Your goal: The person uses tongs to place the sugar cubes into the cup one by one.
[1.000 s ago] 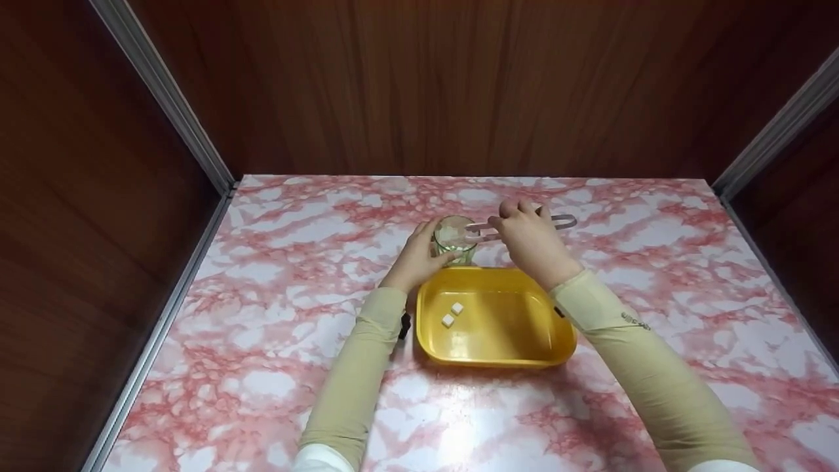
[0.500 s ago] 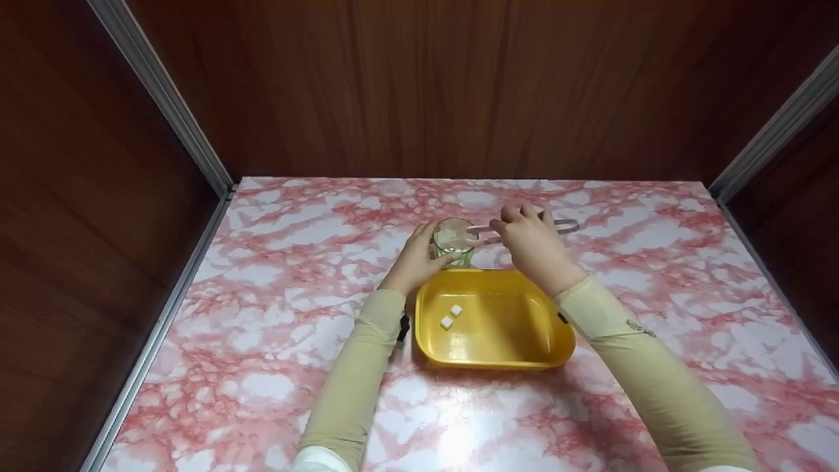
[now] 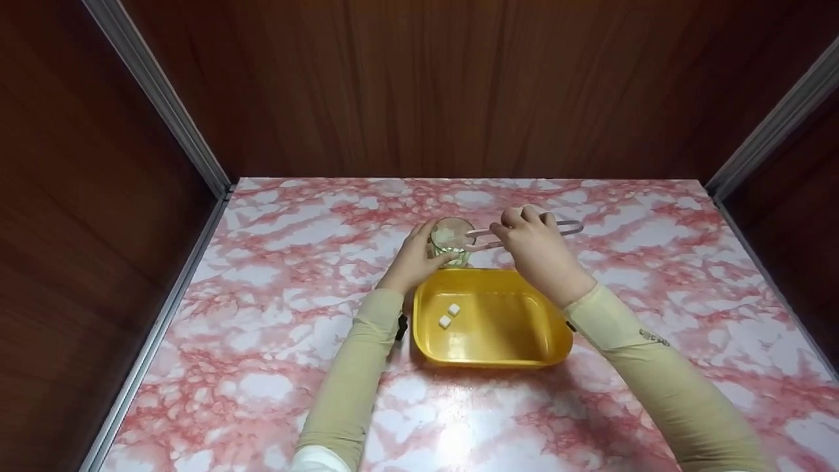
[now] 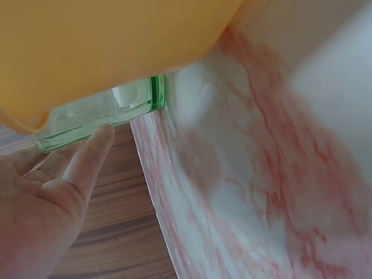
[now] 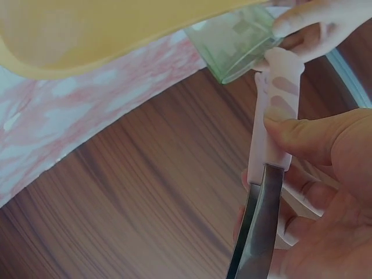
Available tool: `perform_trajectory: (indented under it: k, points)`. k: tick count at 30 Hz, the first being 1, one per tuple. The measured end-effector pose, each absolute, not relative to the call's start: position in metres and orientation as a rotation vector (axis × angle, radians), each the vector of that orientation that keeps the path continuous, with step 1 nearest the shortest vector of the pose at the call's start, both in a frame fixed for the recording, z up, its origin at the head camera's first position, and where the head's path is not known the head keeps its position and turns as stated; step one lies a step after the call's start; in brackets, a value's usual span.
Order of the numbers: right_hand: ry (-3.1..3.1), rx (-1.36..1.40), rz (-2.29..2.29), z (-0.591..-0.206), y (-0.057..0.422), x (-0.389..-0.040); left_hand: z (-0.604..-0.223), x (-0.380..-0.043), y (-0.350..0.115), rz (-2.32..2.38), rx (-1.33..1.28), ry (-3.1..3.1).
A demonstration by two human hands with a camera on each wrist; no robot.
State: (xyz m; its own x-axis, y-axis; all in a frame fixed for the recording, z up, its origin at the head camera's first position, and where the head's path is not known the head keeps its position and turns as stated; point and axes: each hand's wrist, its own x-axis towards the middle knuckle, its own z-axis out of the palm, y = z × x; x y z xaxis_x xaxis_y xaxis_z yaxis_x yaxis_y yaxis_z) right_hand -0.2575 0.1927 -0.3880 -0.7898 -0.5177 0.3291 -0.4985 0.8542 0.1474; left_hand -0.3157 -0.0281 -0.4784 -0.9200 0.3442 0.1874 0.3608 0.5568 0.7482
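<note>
A clear greenish glass [image 3: 452, 237] stands just behind the yellow tub, and my left hand [image 3: 414, 259] grips its side with the thumb toward the tub. Inside the glass a white cube [image 4: 125, 95] shows in the left wrist view. With thumb and fingers my right hand [image 3: 537, 249] pinches a pair of tongs [image 5: 283, 125], metal with pale pink tips. Those tips reach the right part of the glass rim, spread slightly, and no cube shows between them. Two white cubes, one [image 3: 454, 309] beside the other [image 3: 445, 322], lie in the tub's left half.
The yellow tub [image 3: 505, 331] sits in front of the glass, between both forearms. Under everything is a red-and-white marbled table [image 3: 282, 308]. Dark wooden panels enclose it at the back [image 3: 419, 92] and on both sides, with metal strips at the corners.
My right hand has shifted slightly right and nearer the body, and the tong tips stand a little wider apart. The left hand keeps its grip on the glass.
</note>
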Motion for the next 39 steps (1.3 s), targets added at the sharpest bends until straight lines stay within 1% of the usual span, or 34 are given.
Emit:
perform_trajectory:
  k: [14, 30, 39]
  points:
    - [-2.647, 0.779, -0.082, -0.387, 0.192, -0.243, -0.479, -0.317, -0.028, -1.291, -0.650, -2.723]
    - [-2.620, 0.872, -0.038, -0.406, 0.188, -0.232, -0.479, -0.317, -0.028, -1.304, -0.640, -2.742]
    - [-2.675, 0.914, -0.099, -0.420, 0.184, -0.229, -0.479, -0.317, -0.028, -1.303, -0.649, -2.736]
